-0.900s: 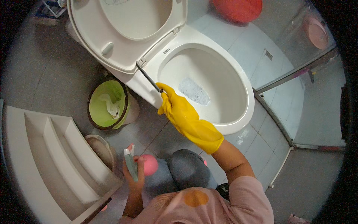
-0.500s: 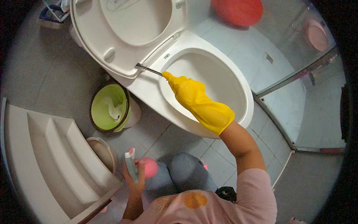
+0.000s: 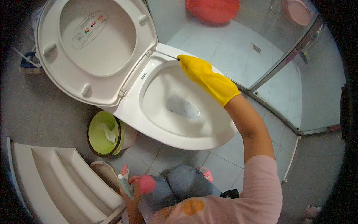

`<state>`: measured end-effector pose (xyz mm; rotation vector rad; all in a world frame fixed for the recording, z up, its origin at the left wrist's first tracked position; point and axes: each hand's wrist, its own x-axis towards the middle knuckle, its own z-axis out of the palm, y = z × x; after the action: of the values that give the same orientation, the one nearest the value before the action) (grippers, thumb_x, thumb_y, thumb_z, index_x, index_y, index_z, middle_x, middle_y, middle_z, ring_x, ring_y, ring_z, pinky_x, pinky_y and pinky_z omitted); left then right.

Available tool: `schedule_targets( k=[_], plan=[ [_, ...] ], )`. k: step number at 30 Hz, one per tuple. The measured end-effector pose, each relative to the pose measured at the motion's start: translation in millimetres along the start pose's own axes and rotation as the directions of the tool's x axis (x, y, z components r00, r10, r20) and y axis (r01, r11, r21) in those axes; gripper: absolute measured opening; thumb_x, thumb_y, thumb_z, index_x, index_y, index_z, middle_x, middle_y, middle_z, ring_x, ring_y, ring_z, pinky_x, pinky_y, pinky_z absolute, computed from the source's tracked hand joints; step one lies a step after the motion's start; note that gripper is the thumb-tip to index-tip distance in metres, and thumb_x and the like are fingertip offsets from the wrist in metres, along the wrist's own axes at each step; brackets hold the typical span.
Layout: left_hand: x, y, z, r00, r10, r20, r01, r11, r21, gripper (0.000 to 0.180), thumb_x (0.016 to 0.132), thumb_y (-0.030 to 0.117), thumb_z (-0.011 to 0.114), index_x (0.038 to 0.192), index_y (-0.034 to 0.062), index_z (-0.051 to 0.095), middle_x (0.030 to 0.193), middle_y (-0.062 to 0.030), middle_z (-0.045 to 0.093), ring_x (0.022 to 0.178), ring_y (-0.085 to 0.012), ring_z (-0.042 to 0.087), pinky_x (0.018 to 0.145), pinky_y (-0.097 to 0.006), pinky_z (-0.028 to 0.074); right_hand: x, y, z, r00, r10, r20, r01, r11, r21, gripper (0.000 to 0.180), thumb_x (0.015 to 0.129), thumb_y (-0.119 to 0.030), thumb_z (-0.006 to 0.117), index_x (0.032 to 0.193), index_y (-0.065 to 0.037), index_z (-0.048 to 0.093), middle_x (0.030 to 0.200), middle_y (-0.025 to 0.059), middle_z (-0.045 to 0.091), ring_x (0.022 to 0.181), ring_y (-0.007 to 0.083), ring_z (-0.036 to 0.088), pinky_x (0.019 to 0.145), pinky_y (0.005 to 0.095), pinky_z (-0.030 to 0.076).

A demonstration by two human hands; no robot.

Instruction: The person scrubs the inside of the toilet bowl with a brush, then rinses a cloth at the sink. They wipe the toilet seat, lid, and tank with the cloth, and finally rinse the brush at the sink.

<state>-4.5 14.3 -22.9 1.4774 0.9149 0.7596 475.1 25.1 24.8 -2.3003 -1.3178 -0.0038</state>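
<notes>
My right hand (image 3: 207, 78), in a yellow rubber glove, is closed on a thin, dark, stick-like tool (image 3: 167, 55). The tool's tip reaches the far seat hinge of a white toilet (image 3: 179, 143); what kind of tip it has is too small to tell. The seat and lid (image 3: 143, 41) are raised. Some water (image 3: 182, 107) shows in the bowl. Low on the left, my bare left hand (image 3: 135, 188) grips a spray bottle (image 3: 126, 185) with a grey-green and white head and a pink trigger. A pink rounded shape (image 3: 146, 184) beside that hand may be its body.
A bin with a green liner (image 3: 97, 136) stands left of the toilet, holding white paper. Nearer are a beige basin (image 3: 108, 175) and white shelves (image 3: 67, 186). A glass shower screen (image 3: 285, 71) borders the right; a red basin (image 3: 212, 9) lies beyond.
My right hand has moved the tool from the near seat hinge across to the far one. The view has shifted, showing more of the lid and bowl. My left hand keeps the spray bottle.
</notes>
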Motion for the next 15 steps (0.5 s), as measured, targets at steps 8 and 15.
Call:
schedule_targets(
  k=[8, 15],
  plan=[
    [1, -32, -29, 0.976, -0.213, 0.048, 0.216, 0.974, -0.064, 0.047, 0.084, -0.002, 0.052, 0.127, -0.0048, 0.034, 0.120, -0.0217, 0.052, 0.082, -0.0204, 0.061, 0.074, -0.033, 0.049, 5, -39, 13, 0.656, 0.210, 0.725, -0.697, -0.201, 0.688, 0.028, 0.097, -0.022, 0.037, 0.107, -0.003, 0.054, 0.077, 0.0096, 0.063, 0.043, 0.0074, 0.042, 0.038, 0.0186, 0.032],
    [18, 14, 30, 0.999, 0.035, 0.040, -0.042, 0.983, 0.180, 0.043, 0.084, 0.001, 0.053, 0.124, -0.0035, 0.038, 0.112, -0.0171, 0.053, 0.082, -0.0195, 0.059, 0.072, -0.032, 0.048, 26, -36, 100, 0.799, 0.269, 0.538, -0.597, 0.453, 0.662, 0.033, 0.097, -0.018, 0.032, 0.121, -0.004, 0.049, 0.078, 0.0138, 0.065, 0.039, 0.0089, 0.039, 0.034, 0.0239, 0.028]
  ],
)
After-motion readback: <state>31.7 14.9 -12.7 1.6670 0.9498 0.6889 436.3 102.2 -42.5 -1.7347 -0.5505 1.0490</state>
